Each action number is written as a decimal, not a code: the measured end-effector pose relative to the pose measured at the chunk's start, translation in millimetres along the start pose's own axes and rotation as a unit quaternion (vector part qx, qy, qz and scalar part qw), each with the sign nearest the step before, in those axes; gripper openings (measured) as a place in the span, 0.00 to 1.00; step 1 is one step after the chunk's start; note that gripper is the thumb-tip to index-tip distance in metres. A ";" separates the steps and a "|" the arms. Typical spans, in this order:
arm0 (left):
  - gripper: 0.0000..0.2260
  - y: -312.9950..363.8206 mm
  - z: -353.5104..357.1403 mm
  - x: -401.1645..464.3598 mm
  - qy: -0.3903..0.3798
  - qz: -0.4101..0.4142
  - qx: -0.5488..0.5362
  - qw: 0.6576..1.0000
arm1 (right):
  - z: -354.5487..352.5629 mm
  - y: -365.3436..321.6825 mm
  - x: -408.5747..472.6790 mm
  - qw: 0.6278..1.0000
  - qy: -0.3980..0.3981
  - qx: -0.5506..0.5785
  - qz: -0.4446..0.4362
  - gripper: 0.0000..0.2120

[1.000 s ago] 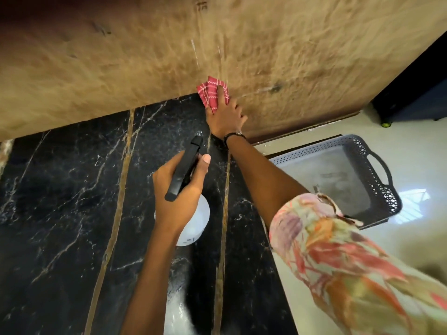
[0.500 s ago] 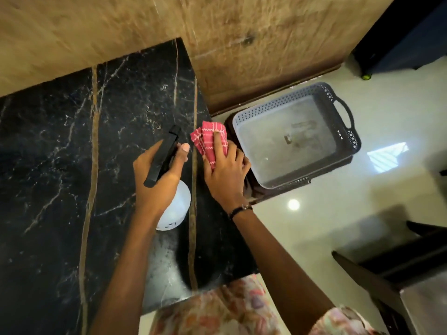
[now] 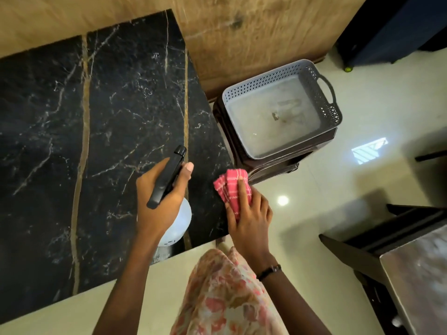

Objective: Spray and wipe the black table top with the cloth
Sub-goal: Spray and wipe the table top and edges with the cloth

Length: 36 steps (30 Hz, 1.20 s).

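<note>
My left hand (image 3: 160, 201) grips the spray bottle (image 3: 177, 221), hiding most of it. My right hand (image 3: 249, 213) presses the pink cloth (image 3: 229, 187) at the black table top's (image 3: 108, 117) right edge, covering its lower half.

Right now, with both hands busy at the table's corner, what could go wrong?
1. The pink cloth under the right hand sits at the black table top's right edge; a further stroke might slide off.
2. The spray bottle in the left hand may mist the floor or the grey basket nearby.
</note>
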State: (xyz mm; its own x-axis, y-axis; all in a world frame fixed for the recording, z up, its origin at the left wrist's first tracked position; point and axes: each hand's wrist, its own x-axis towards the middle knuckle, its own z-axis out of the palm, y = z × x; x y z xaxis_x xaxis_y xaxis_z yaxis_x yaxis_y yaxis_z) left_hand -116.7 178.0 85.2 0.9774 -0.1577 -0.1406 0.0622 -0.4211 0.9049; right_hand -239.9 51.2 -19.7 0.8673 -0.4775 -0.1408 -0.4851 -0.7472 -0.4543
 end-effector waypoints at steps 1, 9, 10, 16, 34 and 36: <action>0.12 -3.3 -1.9 -9.7 0.003 0.001 -0.002 1.000 | 0.3 -3.0 7.4 1.000 0.000 0.011 -0.004 0.29; 0.12 -32.1 -23.6 -104.3 0.049 0.018 -0.036 0.998 | 6.5 -5.8 28.3 0.998 0.009 -0.009 -0.056 0.30; 0.12 -37.3 -26.9 -118.2 0.056 0.016 -0.042 0.997 | 4.0 4.6 11.3 0.998 0.013 -0.015 -0.064 0.30; 0.14 -80.8 -26.6 -188.0 0.097 -0.022 -0.077 0.992 | -1.5 42.5 -37.9 0.980 0.048 -0.118 -0.152 0.28; 0.11 -154.8 11.4 -236.0 0.161 -0.053 -0.072 0.983 | 40.4 61.4 7.7 0.658 0.147 -0.338 -0.657 0.39; 0.11 -158.2 9.5 -240.7 0.180 -0.058 -0.063 0.980 | 65.7 28.2 -11.0 0.647 0.160 -0.345 -0.661 0.41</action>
State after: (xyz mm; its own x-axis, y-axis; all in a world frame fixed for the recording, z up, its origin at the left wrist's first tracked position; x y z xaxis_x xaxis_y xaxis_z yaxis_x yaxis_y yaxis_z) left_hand -363.8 274.1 -27.9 0.9688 0.2189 -0.1158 0.1797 -0.2997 0.9370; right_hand -255.8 65.8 -88.8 0.5607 0.8012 0.2092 0.6272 -0.5758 0.5245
